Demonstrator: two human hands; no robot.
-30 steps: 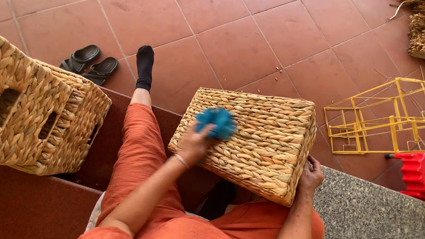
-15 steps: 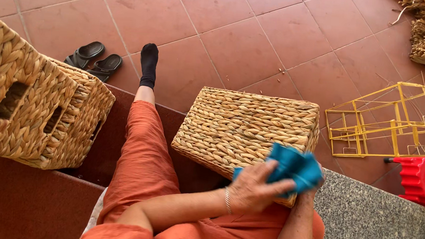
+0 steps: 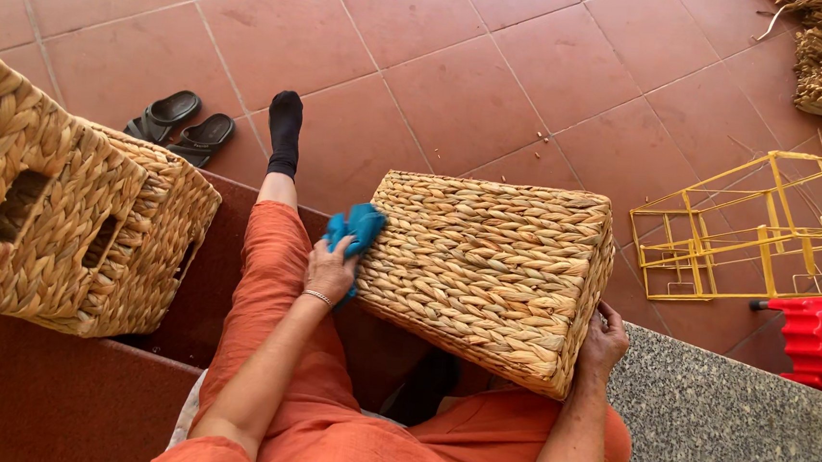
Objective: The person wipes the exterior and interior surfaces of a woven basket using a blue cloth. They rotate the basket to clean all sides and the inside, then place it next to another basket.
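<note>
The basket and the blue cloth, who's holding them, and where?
Left hand grips the blue cloth against the basket's left side; right hand holds its right corner.

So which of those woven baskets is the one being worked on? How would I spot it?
Start from the red tiled floor and the person's orange-trousered lap. The woven basket lies tilted there, right hand steadying one end, left hand pressing a blue cloth to the other. The two stacked baskets sit untouched, aside.

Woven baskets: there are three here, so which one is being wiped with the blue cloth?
The woven basket on the lap, steadied by the right hand; the left hand presses the blue cloth against it. The two stacked baskets sit untouched.
</note>
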